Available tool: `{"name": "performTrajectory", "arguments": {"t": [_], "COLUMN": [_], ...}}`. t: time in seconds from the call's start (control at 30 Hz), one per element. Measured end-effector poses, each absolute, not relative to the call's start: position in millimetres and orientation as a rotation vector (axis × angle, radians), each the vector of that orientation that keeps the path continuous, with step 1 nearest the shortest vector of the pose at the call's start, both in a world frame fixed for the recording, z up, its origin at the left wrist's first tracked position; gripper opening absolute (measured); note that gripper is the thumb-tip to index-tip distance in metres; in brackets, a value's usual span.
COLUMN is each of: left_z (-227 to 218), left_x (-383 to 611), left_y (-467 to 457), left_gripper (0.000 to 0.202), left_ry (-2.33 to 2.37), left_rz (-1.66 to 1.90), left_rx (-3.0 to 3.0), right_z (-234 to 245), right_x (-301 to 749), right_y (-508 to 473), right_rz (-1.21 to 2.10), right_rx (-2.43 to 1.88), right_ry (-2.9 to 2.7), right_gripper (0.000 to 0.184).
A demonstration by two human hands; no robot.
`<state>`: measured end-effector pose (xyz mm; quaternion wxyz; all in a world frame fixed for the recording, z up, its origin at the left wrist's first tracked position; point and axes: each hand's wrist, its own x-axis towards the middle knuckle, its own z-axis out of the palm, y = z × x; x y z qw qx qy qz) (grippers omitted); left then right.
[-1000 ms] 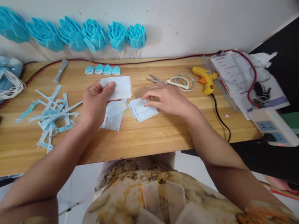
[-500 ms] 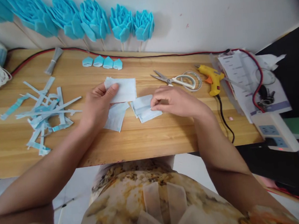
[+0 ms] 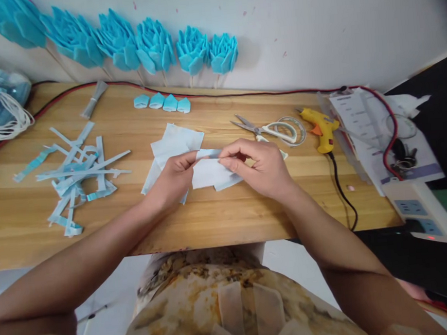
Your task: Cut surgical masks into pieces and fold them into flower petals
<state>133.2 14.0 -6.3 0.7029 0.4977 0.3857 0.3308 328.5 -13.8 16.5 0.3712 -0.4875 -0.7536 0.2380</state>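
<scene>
My left hand and my right hand both pinch one small pale blue sheet just above the wooden table, the left at its left end, the right at its top right. Behind my left hand lie loose white and pale blue sheets on the table. A few more cut sheets seem to lie under the held one, mostly hidden by my hands.
Blue strip offcuts litter the left. Folded blue petals sit in a row near the back, blue flowers lean on the wall. Scissors, a yellow glue gun, papers and a power strip lie right.
My left hand put down the white sheet it held and came right to the small stack. My right hand lifted a pale blue sheet; both hands now pinch it.
</scene>
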Motion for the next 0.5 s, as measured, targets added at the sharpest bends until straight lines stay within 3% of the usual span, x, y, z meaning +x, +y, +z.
{"name": "performTrajectory", "arguments": {"t": [0.27,0.5], "left_z": [-10.3,-12.2], "left_x": [133.6,135.9], "left_y": [15.0,13.7], "left_gripper": [0.027,0.042], "left_ry": [0.759,0.75], "left_rz": [0.76,0.786], "left_rx": [1.094,1.055], "right_z": [12.4,12.9], "right_x": [333.5,335.4], "right_y": [-11.5,-10.7], "right_rz": [0.435,0.45], "right_rx": [-1.286,-1.292], "right_ry": [-1.971,-2.004], "right_gripper": [0.013,0.014]}}
